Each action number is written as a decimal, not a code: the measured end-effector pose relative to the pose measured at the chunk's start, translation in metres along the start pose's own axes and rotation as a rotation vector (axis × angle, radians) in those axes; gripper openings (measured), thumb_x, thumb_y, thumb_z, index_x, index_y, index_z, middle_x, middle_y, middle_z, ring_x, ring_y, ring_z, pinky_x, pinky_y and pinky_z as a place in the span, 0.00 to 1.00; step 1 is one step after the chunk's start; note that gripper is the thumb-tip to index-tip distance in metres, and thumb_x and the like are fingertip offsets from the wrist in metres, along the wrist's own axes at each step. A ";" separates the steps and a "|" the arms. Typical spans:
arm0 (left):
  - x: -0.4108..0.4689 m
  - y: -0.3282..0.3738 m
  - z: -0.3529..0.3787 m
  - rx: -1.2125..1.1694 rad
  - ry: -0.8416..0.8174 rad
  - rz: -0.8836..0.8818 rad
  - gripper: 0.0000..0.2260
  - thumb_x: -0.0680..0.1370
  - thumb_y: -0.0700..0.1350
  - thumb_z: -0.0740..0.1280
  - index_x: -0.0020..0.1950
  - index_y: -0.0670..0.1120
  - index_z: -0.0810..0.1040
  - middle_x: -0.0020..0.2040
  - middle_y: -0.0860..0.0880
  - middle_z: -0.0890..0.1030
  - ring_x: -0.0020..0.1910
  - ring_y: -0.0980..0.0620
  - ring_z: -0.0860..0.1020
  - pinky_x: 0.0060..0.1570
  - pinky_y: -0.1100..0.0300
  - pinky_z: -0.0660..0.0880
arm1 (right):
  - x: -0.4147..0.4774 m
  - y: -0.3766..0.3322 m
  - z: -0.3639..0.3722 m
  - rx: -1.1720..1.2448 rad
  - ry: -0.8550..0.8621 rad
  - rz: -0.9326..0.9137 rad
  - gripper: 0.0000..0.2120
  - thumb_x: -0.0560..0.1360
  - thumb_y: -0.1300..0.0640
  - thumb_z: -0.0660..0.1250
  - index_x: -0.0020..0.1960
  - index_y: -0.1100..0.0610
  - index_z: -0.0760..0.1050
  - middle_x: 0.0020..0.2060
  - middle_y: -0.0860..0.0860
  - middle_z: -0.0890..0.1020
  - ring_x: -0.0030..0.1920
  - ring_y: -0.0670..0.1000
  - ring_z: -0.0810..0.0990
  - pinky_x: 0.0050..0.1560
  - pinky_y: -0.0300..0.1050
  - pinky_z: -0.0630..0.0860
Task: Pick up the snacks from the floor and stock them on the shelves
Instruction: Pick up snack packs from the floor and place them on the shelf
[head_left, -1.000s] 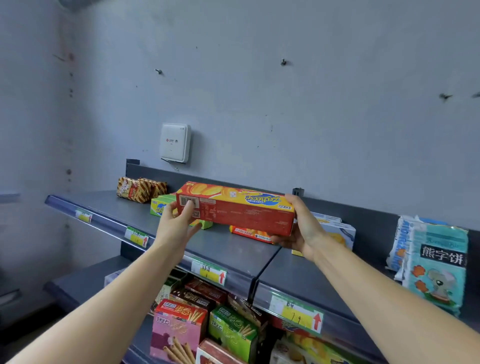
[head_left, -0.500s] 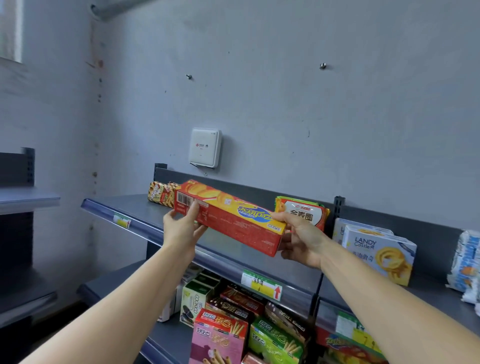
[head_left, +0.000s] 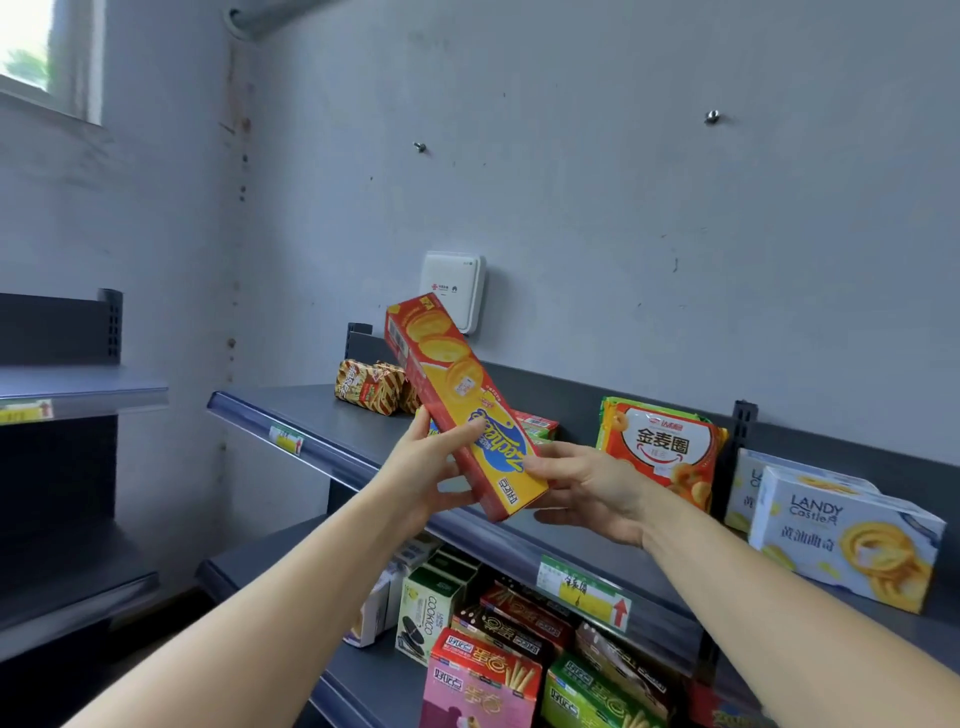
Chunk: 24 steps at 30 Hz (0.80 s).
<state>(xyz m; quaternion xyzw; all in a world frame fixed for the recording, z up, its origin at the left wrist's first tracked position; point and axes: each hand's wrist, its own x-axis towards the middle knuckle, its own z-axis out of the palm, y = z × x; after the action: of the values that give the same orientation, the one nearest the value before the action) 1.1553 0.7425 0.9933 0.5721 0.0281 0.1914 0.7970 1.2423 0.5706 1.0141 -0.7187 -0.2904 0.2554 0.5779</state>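
- Head view: both hands are holding a long red-and-yellow box (head_left: 460, 402) in the air in front of the top shelf (head_left: 332, 421), tilted steeply, its far end pointing up toward the white wall unit (head_left: 453, 291).
- The left hand (head_left: 426, 467) is gripping the box's lower half, thumb lying across the yellow face.
- The right hand (head_left: 587, 491) is touching the box's low end, fingers loosely curled.
- Striped packs (head_left: 369, 387) are sitting at the shelf's back, an orange bag (head_left: 662, 449) is leaning right of the hands, and white boxes (head_left: 841, 540) are lying further right.
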 end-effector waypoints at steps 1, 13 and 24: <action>0.004 0.002 -0.001 0.027 -0.004 0.012 0.21 0.74 0.44 0.73 0.65 0.55 0.72 0.49 0.47 0.85 0.48 0.46 0.82 0.51 0.41 0.79 | 0.006 0.000 -0.003 -0.047 0.000 -0.003 0.18 0.73 0.54 0.72 0.61 0.55 0.75 0.47 0.52 0.85 0.45 0.51 0.82 0.52 0.48 0.74; 0.053 0.031 -0.003 0.528 0.099 0.172 0.27 0.68 0.40 0.78 0.62 0.46 0.69 0.54 0.47 0.80 0.45 0.50 0.83 0.40 0.58 0.79 | 0.063 -0.034 -0.039 -0.051 0.339 -0.373 0.38 0.68 0.58 0.77 0.73 0.53 0.62 0.65 0.55 0.74 0.60 0.54 0.77 0.54 0.50 0.77; 0.110 0.028 -0.059 1.029 -0.073 0.085 0.30 0.69 0.37 0.75 0.67 0.53 0.70 0.59 0.49 0.72 0.56 0.46 0.75 0.58 0.48 0.76 | 0.097 -0.027 -0.043 -0.524 0.291 -0.387 0.31 0.70 0.57 0.76 0.70 0.49 0.69 0.62 0.51 0.74 0.61 0.49 0.73 0.52 0.41 0.77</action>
<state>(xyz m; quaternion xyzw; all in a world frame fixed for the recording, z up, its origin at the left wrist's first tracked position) 1.2338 0.8405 1.0185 0.8971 0.0675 0.1646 0.4044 1.3373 0.6147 1.0459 -0.8031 -0.3914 -0.0468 0.4469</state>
